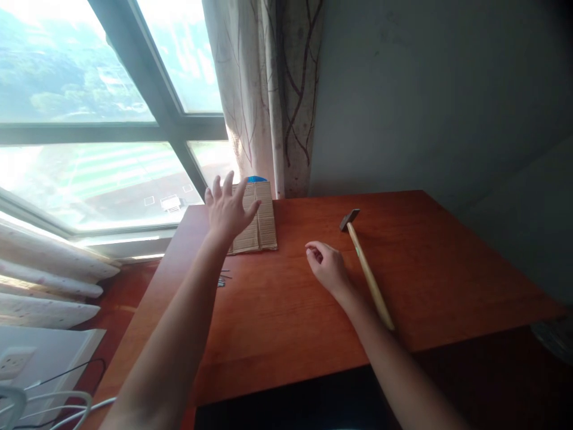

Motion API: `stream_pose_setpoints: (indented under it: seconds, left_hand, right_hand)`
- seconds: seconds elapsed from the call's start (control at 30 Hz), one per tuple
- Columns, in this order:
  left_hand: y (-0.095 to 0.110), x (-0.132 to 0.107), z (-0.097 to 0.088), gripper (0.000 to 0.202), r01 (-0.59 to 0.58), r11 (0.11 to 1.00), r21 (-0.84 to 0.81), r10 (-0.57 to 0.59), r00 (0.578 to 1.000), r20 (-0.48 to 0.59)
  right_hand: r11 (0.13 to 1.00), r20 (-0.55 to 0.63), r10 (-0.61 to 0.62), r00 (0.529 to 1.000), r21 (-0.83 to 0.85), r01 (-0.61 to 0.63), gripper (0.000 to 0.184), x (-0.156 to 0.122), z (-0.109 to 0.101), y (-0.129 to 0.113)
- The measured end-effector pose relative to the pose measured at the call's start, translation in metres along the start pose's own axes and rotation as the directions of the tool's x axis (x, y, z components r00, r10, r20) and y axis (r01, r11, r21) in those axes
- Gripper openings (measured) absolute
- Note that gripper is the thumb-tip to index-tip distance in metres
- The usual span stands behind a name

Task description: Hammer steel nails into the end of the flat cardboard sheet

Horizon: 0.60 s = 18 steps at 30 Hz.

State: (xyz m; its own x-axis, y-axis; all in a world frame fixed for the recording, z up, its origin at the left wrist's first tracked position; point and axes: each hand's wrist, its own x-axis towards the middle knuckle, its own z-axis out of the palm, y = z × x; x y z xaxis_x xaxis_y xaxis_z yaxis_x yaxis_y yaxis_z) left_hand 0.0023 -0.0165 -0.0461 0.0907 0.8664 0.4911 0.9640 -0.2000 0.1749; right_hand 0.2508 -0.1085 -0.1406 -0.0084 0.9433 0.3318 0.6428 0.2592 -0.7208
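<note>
Red-brown tabletop [277, 334], wood spanning wide from wooden-handled hammer [369, 276] to right edge. My left grip [230, 206] spread before corrugated cardboard [267, 224], slim nails [221, 283] nearer. My right grip [327, 266] loosely curled beside hammer; can't tell if pinching.

the left forearm [185, 325] is stretched forward, and the left hand [230, 208] is held with its back shown, fingers [228, 186] spread wide and thumb [253, 208] turned out rightward. the right forearm [387, 352] is angled inward; the right hand [329, 267] is held nearer the body, its fingers loosely curled, a small hollow left inside.
</note>
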Motion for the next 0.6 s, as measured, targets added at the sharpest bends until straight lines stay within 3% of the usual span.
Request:
stream_pose_setpoints:
  seconds: [0.13, 0.27, 0.43, 0.6]
  left_hand:
    - [-0.025, 0.073, 0.032, 0.082, 0.044, 0.999, 0.025, -0.048, 0.974, 0.222]
    - [-0.034, 0.117, 0.057, 0.077, 0.006, 0.999, 0.053, -0.024, 0.936, 0.350]
    - [-0.046, 0.142, 0.074, 0.082, -0.016, 0.999, 0.052, -0.008, 0.906, 0.423]
    - [-0.054, 0.145, 0.083, 0.079, -0.074, 0.997, -0.034, 0.080, 0.829, 0.553]
  right_hand:
    - [1.000, 0.041, -0.029, 0.999, -0.003, 0.029, 0.021, -0.005, 0.006, -0.002]
    - [0.999, 0.073, -0.024, 0.997, -0.027, 0.026, 0.020, -0.012, 0.011, -0.001]
    - [0.999, 0.112, -0.010, 0.994, -0.049, 0.016, 0.021, -0.013, 0.012, -0.002]
    - [0.999, 0.108, 0.044, 0.993, -0.003, -0.044, 0.023, -0.007, 0.011, -0.004]
